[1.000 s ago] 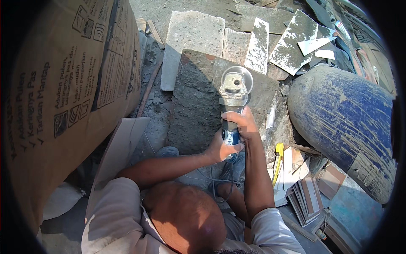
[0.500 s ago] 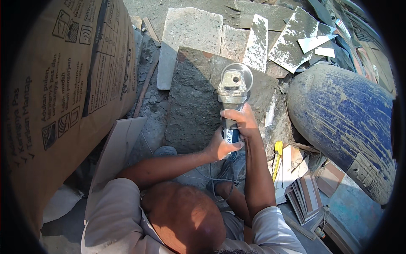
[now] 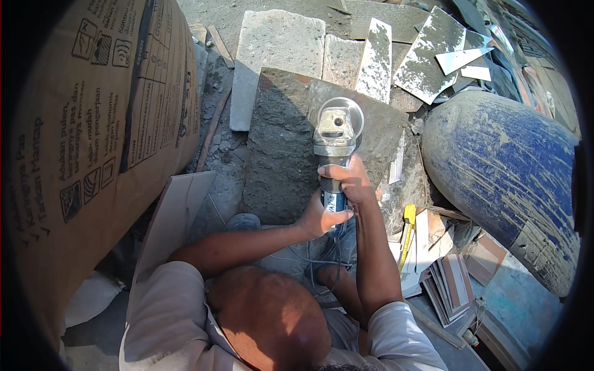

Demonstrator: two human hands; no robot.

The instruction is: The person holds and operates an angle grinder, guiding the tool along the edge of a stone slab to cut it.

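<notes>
An angle grinder (image 3: 333, 141) with a metal gear head and a blue-and-black body is held in both hands, its head facing away from me. My left hand (image 3: 320, 217) wraps the rear of the body, thumb across it. Farther forward, my right hand (image 3: 350, 180) closes round the body just behind the gear head. A round disc (image 3: 350, 111) with a pale rim shows at the front of the tool. Beneath the grinder lies a rough grey slab (image 3: 278, 148); whether the disc touches it I cannot tell. A cable (image 3: 338, 263) trails from the grinder toward my legs.
A large brown paper sack (image 3: 93, 136) stands at the left, a mud-streaked blue drum (image 3: 501, 179) at the right. Broken tile pieces (image 3: 431, 55) lie at the far right. A yellow tape measure (image 3: 408, 232) and stacked tile strips (image 3: 447, 287) are at the near right.
Both hands have shifted the grinder slightly left, and its head sits a little nearer to me. The grip looks the same.
</notes>
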